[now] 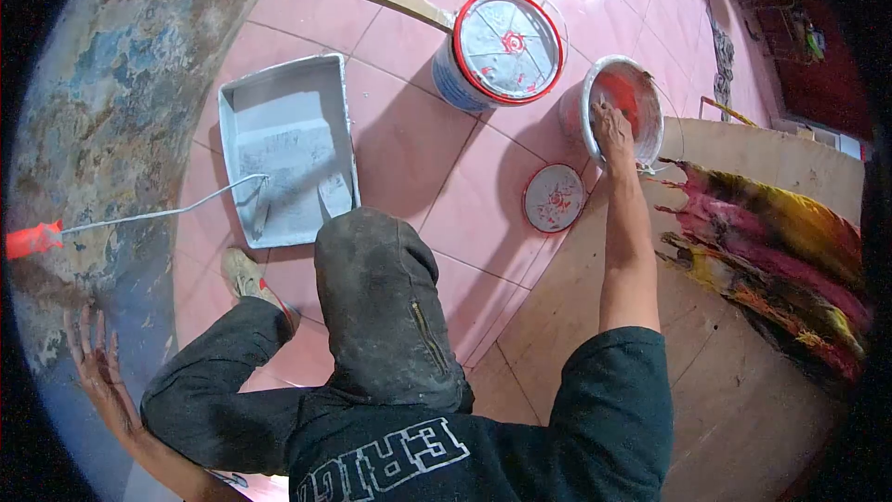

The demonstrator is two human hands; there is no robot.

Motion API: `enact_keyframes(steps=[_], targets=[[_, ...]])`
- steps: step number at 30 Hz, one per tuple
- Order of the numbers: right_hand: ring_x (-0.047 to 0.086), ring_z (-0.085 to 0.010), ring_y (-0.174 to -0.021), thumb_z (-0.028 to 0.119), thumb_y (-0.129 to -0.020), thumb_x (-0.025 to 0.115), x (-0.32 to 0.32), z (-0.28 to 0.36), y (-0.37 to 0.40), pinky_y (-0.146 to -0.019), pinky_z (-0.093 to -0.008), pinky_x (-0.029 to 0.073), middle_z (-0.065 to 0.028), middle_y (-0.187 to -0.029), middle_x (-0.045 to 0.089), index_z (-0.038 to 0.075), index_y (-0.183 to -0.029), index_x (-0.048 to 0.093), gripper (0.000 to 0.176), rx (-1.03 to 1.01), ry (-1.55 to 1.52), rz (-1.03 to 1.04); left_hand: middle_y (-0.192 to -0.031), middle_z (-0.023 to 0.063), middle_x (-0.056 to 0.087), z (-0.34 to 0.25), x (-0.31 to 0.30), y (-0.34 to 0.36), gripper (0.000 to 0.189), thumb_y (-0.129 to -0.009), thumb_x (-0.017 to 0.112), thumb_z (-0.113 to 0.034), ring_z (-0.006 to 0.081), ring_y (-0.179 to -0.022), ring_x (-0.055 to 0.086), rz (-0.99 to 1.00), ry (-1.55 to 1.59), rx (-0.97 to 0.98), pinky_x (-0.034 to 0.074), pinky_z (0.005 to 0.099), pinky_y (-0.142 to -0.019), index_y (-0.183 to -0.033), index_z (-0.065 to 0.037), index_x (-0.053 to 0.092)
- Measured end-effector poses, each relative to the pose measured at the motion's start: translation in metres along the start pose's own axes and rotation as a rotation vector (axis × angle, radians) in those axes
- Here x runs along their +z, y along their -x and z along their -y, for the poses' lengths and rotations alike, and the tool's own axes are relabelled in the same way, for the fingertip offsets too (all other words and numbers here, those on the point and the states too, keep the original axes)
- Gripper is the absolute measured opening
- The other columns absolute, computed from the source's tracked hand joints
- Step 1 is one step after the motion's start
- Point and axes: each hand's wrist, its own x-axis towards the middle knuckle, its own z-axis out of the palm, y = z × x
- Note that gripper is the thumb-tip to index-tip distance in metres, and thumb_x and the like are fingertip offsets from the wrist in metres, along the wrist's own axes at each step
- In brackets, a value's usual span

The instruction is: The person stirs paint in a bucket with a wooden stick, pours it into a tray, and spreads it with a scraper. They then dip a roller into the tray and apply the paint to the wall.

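The right hand [611, 125] is in the small red paint can [643, 93] at upper right, whether clenched I cannot tell, so keep the can level while the left hand [98, 367], spread flat, braces on the wall [102, 112] lower left.

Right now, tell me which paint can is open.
The smaller can holding red paint, with the right hand dipped in; the bigger can beside it is lidded.

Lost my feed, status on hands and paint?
Right hand inside small white bucket of red paint. Left hand flat on peeling wall. Red-stained round lid beside bucket.
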Motion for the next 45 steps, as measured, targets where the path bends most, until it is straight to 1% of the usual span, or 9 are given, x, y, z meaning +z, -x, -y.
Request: enact_keyframes(steps=[12, 15, 21, 22, 27, 29, 38, 40, 45], targets=[[0.065, -0.0336, -0.080, 0.018, -0.085, 0.067, -0.046, -0.004, 0.025, -0.073, -0.0418, 0.050, -0.0179, -0.090, 0.066, 0.002, -0.099, 0.066, 0.022, 0.384, -0.575, -0.150, -0.149, 0.0132, 0.036, 0.026, -0.073, 0.052, 0.061, -0.097, 0.048, -0.038, 0.0315, -0.136, 0.036, -0.277, -0.182, -0.144, 0.026, 0.0468, -0.113, -0.149, -0.012, 0.028], [0.062, -0.0209, -0.073, 0.023, -0.088, 0.065, -0.038, -0.017, 0.033, -0.067, -0.0365, 0.049, -0.0134, -0.085, 0.068, 0.002, -0.097, 0.067, 0.024, 0.466, -0.679, -0.263, -0.149, 0.0127, 0.037, 0.010, -0.063, 0.063, 0.063, -0.097, 0.049, -0.038, 0.0306, -0.136, 0.036, -0.449, -0.164, -0.209, 0.028, 0.0463, -0.112, -0.149, -0.012, 0.027], [0.063, -0.0199, -0.085, 0.034, -0.088, 0.067, -0.051, -0.006, 0.053, -0.074, -0.0347, 0.051, -0.0118, -0.099, 0.069, -0.002, -0.113, 0.064, 0.044, 0.744, -1.045, -0.157, -0.145, 0.0117, 0.043, 0.051, -0.125, 0.059, 0.055, -0.097, 0.051, -0.038, 0.0262, -0.127, 0.047, -0.512, -0.432, -0.119, 0.034, 0.0417, -0.108, -0.144, -0.011, 0.040], [0.063, -0.0179, -0.085, 0.037, -0.087, 0.068, -0.011, -0.036, 0.066, -0.073, -0.0329, 0.051, -0.0103, -0.098, 0.070, -0.001, -0.114, 0.064, 0.047, 0.396, -0.517, -0.387, -0.141, 0.0110, 0.047, 0.043, -0.135, 0.068, 0.053, -0.097, 0.052, -0.037, 0.0252, -0.124, 0.050, -0.542, -0.637, -0.069, 0.034, 0.0395, -0.107, -0.142, -0.011, 0.043], [0.062, -0.0194, -0.091, 0.032, -0.090, 0.064, -0.044, -0.034, 0.084, -0.076, -0.0334, 0.050, -0.0099, -0.108, 0.066, 0.002, -0.120, 0.061, 0.042, 0.515, -0.736, -0.343, -0.128, 0.0095, 0.059, 0.075, -0.141, 0.056, 0.036, -0.092, 0.063, -0.021, 0.0259, -0.116, 0.056, -0.905, -0.566, 0.148, 0.038, 0.0409, -0.103, -0.125, -0.008, 0.059], [0.061, -0.0199, -0.093, 0.029, -0.091, 0.062, -0.057, -0.028, 0.084, -0.077, -0.0336, 0.050, -0.0102, -0.111, 0.064, 0.003, -0.120, 0.061, 0.039, 0.480, -0.802, -0.379, -0.126, 0.0107, 0.059, 0.050, -0.113, 0.039, 0.034, -0.090, 0.063, -0.017, 0.0288, -0.119, 0.053, -0.952, -0.974, 0.341, 0.038, 0.0421, -0.102, -0.121, -0.006, 0.061], [0.061, -0.0176, -0.096, 0.019, -0.095, 0.056, -0.212, 0.078, 0.054, -0.077, -0.0333, 0.048, -0.0127, -0.110, 0.062, 0.004, -0.119, 0.061, 0.029, 0.164, -0.464, -0.489, -0.137, 0.0088, 0.048, -0.049, -0.163, -0.028, 0.048, -0.077, 0.067, -0.010, 0.0255, -0.131, 0.041, -0.522, -1.331, 0.920, 0.031, 0.0437, -0.109, -0.124, -0.009, 0.059], [0.062, -0.0182, -0.093, 0.021, -0.096, 0.054, -0.289, 0.146, 0.060, -0.076, -0.0330, 0.048, -0.0119, -0.103, 0.066, 0.005, -0.115, 0.062, 0.027, 0.261, -0.901, -0.401, -0.139, 0.0085, 0.046, -0.055, -0.177, -0.040, 0.054, -0.075, 0.068, -0.010, 0.0252, -0.133, 0.039, -0.400, -1.369, 1.024, 0.030, 0.0439, -0.110, -0.127, -0.010, 0.057], [0.066, -0.0195, -0.080, 0.017, -0.088, 0.066, -0.340, 0.239, 0.047, -0.070, -0.0327, 0.051, -0.0138, -0.086, 0.069, 0.002, -0.097, 0.065, 0.018, 0.095, -0.945, -0.502, -0.148, 0.0070, 0.037, -0.051, -0.203, -0.065, 0.059, -0.081, 0.066, -0.015, 0.0244, -0.140, 0.030, -0.238, -1.542, 1.043, 0.020, 0.0446, -0.118, -0.137, -0.015, 0.047]])
